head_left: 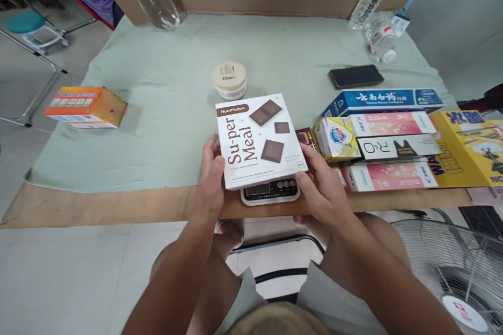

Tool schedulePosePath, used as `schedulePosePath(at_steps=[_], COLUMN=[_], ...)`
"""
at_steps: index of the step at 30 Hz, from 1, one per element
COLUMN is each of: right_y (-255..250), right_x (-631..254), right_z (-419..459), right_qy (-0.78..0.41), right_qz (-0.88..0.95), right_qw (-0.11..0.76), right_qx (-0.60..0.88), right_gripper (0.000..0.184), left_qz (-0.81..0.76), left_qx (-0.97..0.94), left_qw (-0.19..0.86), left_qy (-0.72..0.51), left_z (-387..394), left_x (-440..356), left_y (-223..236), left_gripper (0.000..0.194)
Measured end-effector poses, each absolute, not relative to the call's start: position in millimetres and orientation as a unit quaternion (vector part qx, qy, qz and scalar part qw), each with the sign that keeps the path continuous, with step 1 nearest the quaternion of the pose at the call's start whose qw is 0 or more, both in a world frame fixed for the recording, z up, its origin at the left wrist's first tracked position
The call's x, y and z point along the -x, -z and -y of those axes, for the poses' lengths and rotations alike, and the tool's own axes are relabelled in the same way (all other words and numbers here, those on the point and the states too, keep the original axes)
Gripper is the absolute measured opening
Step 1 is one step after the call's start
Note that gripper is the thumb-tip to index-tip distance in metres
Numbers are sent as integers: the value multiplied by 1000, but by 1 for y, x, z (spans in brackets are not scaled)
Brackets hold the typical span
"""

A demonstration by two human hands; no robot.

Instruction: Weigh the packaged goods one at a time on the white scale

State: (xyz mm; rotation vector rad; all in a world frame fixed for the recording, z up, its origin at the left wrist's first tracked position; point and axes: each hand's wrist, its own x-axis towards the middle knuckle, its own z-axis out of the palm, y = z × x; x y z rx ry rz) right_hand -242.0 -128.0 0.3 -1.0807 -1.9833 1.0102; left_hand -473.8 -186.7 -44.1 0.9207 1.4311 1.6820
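Observation:
A flat white Su-per Meal box (255, 162) with pictures of brown squares is between my hands. My left hand (211, 175) presses on its left edge, thumb on the side. At the lower right corner, my right hand (322, 180) grips the box with the thumb near the front. Beneath the box a digital kitchen scale (271, 199) shows only its front panel with display and buttons. I cannot tell whether the box rests on it. Just behind the box stands a cream Dove tub (229, 79) with its lid on.
Right of the box are a yellow soap box (337, 138), a blue toothpaste box (387, 100), other cartons and a large yellow box (469, 146). A phone (356, 76) and clear bottles (380, 42) lie behind. An orange box (86, 107) sits left; a fan (456, 267) stands below right.

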Motion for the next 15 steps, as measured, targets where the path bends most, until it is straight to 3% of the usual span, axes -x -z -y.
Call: schedulePosePath(at_steps=[4, 7, 15], right_y=[-2, -2, -24], right_x=[243, 242, 227], right_z=[125, 125, 123], right_qy=[-385, -395, -389], right_qz=[785, 796, 772], right_qw=[301, 302, 407], right_qx=[381, 345, 295], right_gripper=[65, 74, 76], left_qz=[-569, -553, -476], left_qx=[-321, -312, -363], left_qw=[411, 390, 301], left_qy=[-636, -667, -742], left_z=[183, 179, 173], left_x=[471, 466, 428], left_y=[34, 26, -22], left_gripper=[69, 66, 39])
